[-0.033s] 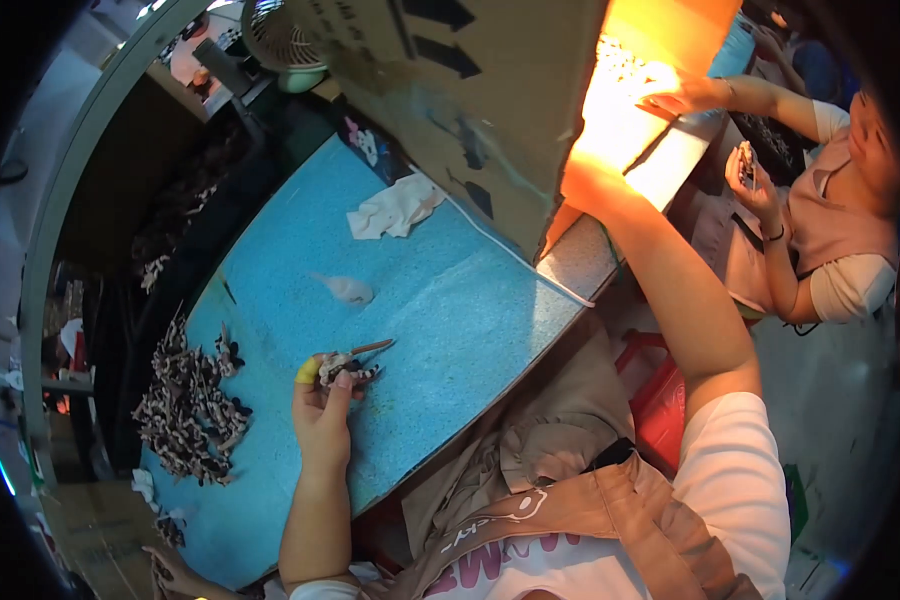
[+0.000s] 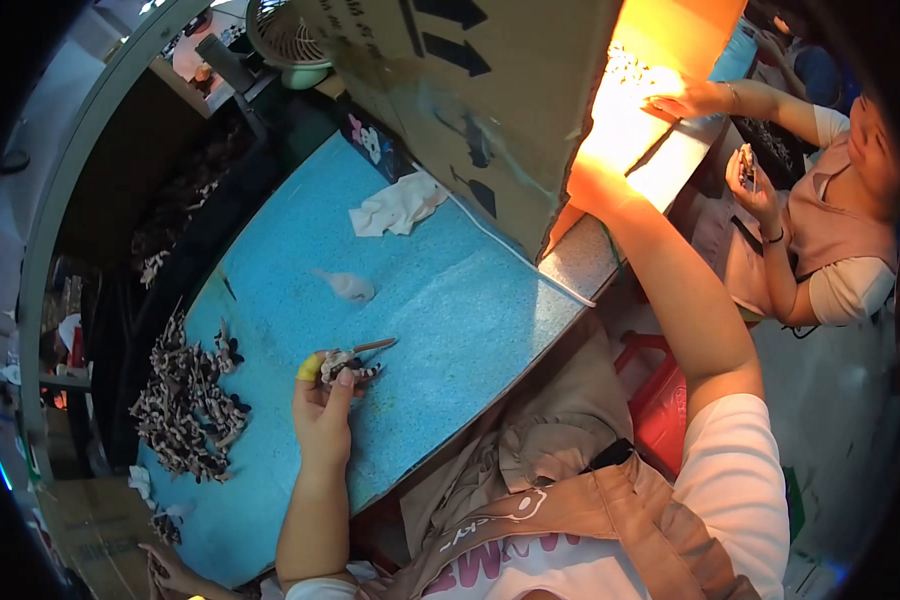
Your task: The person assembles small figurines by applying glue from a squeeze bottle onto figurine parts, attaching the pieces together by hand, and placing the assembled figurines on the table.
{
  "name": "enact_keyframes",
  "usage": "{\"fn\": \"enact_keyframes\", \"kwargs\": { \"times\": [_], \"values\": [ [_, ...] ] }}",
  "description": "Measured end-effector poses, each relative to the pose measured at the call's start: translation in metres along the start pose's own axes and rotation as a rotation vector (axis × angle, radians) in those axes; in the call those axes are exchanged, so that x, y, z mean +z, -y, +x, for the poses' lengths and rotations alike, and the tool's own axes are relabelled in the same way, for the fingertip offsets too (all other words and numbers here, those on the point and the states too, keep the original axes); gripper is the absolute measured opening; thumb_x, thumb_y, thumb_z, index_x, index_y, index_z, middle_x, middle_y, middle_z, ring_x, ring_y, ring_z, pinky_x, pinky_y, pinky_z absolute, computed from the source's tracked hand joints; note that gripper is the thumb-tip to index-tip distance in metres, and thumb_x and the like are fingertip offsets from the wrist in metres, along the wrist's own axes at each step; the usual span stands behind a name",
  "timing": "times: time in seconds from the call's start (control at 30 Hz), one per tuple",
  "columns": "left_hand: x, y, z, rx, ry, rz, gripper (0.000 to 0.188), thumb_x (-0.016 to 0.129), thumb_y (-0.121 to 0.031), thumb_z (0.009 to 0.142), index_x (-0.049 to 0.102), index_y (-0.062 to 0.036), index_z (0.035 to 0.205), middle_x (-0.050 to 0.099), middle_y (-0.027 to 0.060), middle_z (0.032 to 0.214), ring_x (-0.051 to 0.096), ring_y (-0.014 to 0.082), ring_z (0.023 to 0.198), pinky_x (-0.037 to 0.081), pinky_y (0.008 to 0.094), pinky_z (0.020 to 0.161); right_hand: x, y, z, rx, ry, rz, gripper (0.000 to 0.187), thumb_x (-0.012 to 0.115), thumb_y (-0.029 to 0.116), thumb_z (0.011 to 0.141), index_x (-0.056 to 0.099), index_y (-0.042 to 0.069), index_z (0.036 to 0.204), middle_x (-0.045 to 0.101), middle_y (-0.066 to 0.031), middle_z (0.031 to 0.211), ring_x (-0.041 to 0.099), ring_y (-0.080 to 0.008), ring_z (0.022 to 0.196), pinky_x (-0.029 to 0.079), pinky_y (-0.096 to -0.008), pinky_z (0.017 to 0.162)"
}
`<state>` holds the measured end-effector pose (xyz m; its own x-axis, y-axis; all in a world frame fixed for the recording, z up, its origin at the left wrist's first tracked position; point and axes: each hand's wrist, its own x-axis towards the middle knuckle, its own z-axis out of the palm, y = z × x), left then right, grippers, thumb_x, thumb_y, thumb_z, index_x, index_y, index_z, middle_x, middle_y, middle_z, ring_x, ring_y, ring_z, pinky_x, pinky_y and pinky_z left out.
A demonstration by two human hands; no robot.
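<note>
Reaching toward 1 o'clock, your right hand (image 2: 595,180) sat glare-washed past the cardboard box (image 2: 490,90), grip unreadable. Your left hand (image 2: 322,405) pinched the small striped piece (image 2: 348,366) over the blue mat (image 2: 420,300); steadying it low seemed wise.

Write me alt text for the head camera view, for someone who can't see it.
Seen from above, a person's left hand holds a small striped clip over a blue table; the right arm stretches behind a cardboard sheet into orange light, its hand hidden. A pile of striped pieces lies left, a white cloth farther back, another person at right.
</note>
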<state>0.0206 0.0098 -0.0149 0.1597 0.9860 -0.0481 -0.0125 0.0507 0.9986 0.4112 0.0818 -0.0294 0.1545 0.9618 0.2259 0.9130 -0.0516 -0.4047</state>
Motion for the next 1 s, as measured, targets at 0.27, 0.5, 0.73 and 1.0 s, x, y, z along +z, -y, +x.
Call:
{"fn": "enact_keyframes", "kwargs": {
  "times": [0.27, 0.5, 0.73, 1.0],
  "values": [
    [-0.009, -0.012, -0.014, -0.060, -0.013, -0.130, 0.034, 0.058, -0.008, 0.085, 0.046, -0.0002, 0.117, 0.058, 0.0061, 0.101, 0.056, 0.0111, 0.085, 0.045, 0.0222, 0.069, -0.027, 0.036, -0.052, -0.041, -0.652, 0.613, 0.021, 0.045, 0.005, 0.089, 0.052, -0.002, 0.108, 0.062, -0.0123, 0.091, 0.058, -0.0188, 0.081, 0.047, -0.0283, 0.074],
    [0.000, -0.027, -0.018, -0.036, 0.057, -0.293, 0.035, 0.056, -0.010, 0.087, 0.046, -0.0018, 0.119, 0.058, 0.0065, 0.106, 0.055, 0.0098, 0.084, 0.046, 0.0232, 0.068, -0.021, 0.164, -0.110, -0.589, -0.161, 0.792, 0.012, 0.054, -0.002, 0.081, 0.057, -0.004, 0.092, 0.063, -0.0166, 0.082, 0.061, -0.0235, 0.068, 0.048, -0.0300, 0.062],
    [0.001, -0.027, -0.022, -0.014, 0.073, -0.265, 0.024, 0.060, -0.009, 0.084, 0.053, -0.0018, 0.106, 0.055, 0.0030, 0.091, 0.057, 0.0086, 0.079, 0.044, 0.0198, 0.062, 0.007, 0.222, -0.060, -0.869, -0.023, 0.596, 0.023, 0.068, 0.001, 0.069, 0.060, 0.003, 0.090, 0.062, -0.0096, 0.081, 0.058, -0.0265, 0.070, 0.044, -0.0336, 0.060],
    [-0.003, -0.024, -0.021, -0.080, 0.134, -0.052, 0.026, 0.056, -0.004, 0.086, 0.049, -0.0005, 0.111, 0.055, 0.0046, 0.096, 0.054, 0.0089, 0.084, 0.047, 0.0234, 0.072, 0.023, 0.218, -0.062, -0.899, -0.071, 0.631, 0.026, 0.071, 0.003, 0.065, 0.061, 0.004, 0.089, 0.059, -0.0077, 0.077, 0.054, -0.0236, 0.065, 0.042, -0.0324, 0.059]
  ]
}}
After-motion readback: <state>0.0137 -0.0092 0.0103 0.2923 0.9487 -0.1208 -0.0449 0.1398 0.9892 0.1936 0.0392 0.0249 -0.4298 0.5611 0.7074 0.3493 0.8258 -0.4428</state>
